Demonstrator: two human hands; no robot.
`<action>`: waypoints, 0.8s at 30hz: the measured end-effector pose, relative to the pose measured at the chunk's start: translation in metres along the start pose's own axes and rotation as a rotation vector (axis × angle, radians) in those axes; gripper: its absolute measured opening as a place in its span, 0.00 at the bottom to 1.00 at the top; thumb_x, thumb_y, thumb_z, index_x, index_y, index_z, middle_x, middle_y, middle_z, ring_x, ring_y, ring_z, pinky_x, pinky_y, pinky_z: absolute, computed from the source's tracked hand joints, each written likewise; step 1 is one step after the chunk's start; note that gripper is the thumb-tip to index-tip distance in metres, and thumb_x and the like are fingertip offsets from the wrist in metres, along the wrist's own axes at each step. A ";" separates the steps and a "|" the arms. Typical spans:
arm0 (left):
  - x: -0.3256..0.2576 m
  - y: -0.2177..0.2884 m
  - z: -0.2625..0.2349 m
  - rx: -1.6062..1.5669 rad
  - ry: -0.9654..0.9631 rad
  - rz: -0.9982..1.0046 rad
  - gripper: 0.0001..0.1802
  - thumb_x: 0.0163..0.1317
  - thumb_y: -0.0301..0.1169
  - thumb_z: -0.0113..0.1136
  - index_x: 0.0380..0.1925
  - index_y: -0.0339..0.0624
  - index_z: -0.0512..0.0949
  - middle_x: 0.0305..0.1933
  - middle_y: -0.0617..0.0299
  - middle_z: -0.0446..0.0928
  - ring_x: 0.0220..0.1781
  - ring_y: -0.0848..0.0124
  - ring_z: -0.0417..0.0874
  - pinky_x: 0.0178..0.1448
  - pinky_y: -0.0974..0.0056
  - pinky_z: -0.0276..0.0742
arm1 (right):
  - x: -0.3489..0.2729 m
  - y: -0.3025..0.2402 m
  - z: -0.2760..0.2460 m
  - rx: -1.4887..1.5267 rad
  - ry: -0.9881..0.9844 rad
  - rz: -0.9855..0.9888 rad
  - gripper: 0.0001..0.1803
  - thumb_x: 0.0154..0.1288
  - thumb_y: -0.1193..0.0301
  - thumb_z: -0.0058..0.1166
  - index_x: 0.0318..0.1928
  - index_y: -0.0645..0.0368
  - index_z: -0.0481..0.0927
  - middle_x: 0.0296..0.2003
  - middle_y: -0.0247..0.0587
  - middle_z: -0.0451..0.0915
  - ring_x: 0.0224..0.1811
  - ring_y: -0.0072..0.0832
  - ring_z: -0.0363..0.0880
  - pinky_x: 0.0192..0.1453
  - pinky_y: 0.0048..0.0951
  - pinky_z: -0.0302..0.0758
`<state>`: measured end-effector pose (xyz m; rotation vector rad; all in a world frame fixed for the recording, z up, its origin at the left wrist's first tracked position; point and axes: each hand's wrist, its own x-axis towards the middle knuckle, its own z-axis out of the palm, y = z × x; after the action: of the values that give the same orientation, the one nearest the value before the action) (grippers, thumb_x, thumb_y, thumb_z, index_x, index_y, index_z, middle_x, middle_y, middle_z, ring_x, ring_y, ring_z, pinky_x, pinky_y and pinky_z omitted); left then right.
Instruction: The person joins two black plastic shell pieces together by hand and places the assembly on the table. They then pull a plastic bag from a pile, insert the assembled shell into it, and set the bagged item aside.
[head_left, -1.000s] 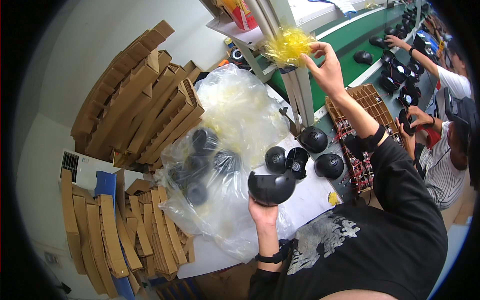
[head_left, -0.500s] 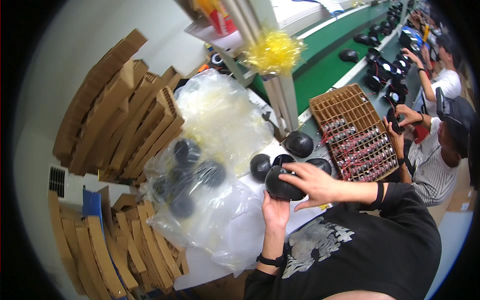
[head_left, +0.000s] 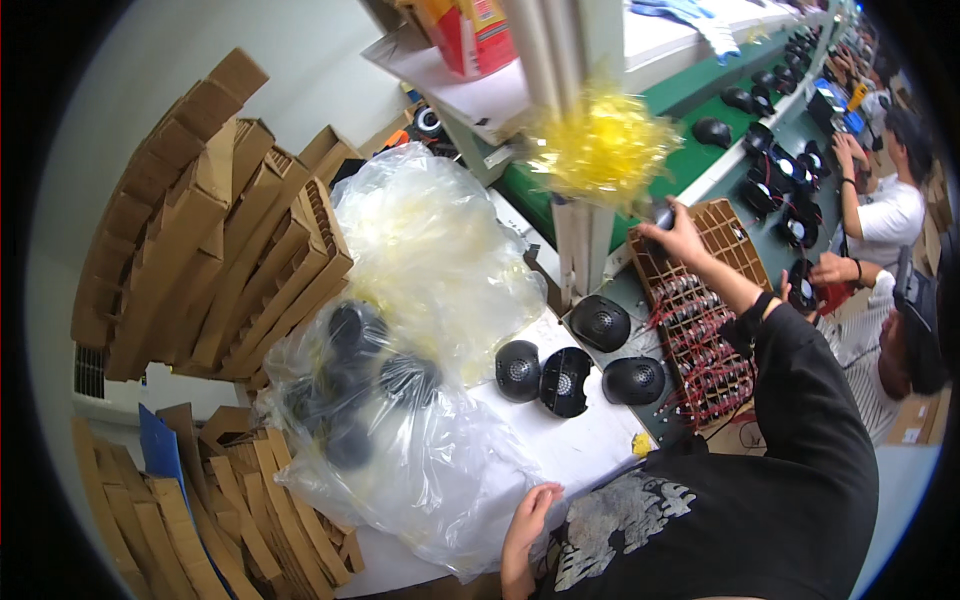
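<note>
My right hand (head_left: 678,238) reaches out to the far end of the cardboard divider tray (head_left: 742,232), beside the yellow tinsel-like strips. Its fingers are curled round a dark rounded piece (head_left: 659,213), of which only part shows. My left hand (head_left: 532,513) is low over the near edge of the white table, holding nothing, its fingers extended. Several black domed shells with perforated centres lie between the hands: one at the left (head_left: 518,371), an open-faced one (head_left: 566,382) beside it, one behind (head_left: 600,322) and one at the right (head_left: 634,381).
A clear plastic bag (head_left: 430,440) with several dark round pieces inside covers the table's left. Cardboard dividers (head_left: 190,240) are stacked beyond it. A metal post (head_left: 585,240) rises near my right hand. A green conveyor (head_left: 690,165) carries black shells; co-workers (head_left: 880,200) are at the right.
Both hands held a black domed shell over the table. They have since separated: the right moved far and right to the tray's end, the left dropped back toward me, now without the shell.
</note>
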<state>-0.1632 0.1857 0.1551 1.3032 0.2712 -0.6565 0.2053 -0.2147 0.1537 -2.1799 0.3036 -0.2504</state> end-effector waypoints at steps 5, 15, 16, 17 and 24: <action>-0.030 -0.048 -0.031 0.181 0.408 -0.273 0.16 0.69 0.36 0.46 0.43 0.34 0.75 0.41 0.56 0.79 0.42 0.70 0.79 0.51 0.65 0.72 | 0.127 0.142 0.016 -0.334 0.077 -0.067 0.46 0.46 0.54 0.65 0.60 0.69 0.60 0.50 0.63 0.72 0.52 0.47 0.73 0.57 0.38 0.69; 0.001 -0.089 -0.093 1.111 1.110 0.027 0.24 0.59 0.26 0.49 0.58 0.41 0.67 0.55 0.51 0.73 0.54 0.51 0.74 0.58 0.51 0.68 | 0.190 0.301 -0.072 -0.147 0.060 0.137 0.35 0.56 0.61 0.60 0.60 0.64 0.64 0.55 0.58 0.68 0.56 0.39 0.70 0.59 0.32 0.66; 0.009 -0.112 -0.118 1.358 1.104 0.057 0.26 0.59 0.26 0.49 0.60 0.43 0.65 0.57 0.50 0.71 0.57 0.53 0.72 0.60 0.53 0.67 | 0.174 0.269 -0.012 -0.100 0.079 0.142 0.34 0.57 0.61 0.60 0.61 0.63 0.64 0.56 0.57 0.68 0.56 0.38 0.70 0.60 0.31 0.65; -0.010 -0.134 -0.143 1.605 1.125 0.044 0.29 0.58 0.26 0.50 0.62 0.45 0.63 0.60 0.50 0.68 0.60 0.55 0.71 0.62 0.54 0.65 | 0.140 0.180 0.084 -0.027 0.057 0.126 0.34 0.58 0.62 0.60 0.61 0.62 0.64 0.57 0.57 0.67 0.57 0.37 0.69 0.61 0.30 0.65; 0.108 0.031 -0.169 1.441 1.040 0.461 0.32 0.58 0.32 0.55 0.63 0.41 0.61 0.65 0.56 0.63 0.68 0.58 0.60 0.71 0.55 0.52 | 0.007 0.102 -0.003 0.159 0.153 -0.189 0.29 0.65 0.69 0.53 0.64 0.62 0.59 0.59 0.49 0.65 0.62 0.34 0.64 0.66 0.32 0.59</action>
<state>-0.0305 0.3177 0.0769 2.9258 0.3041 0.4647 0.1983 -0.2773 0.0729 -2.0366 0.1559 -0.5310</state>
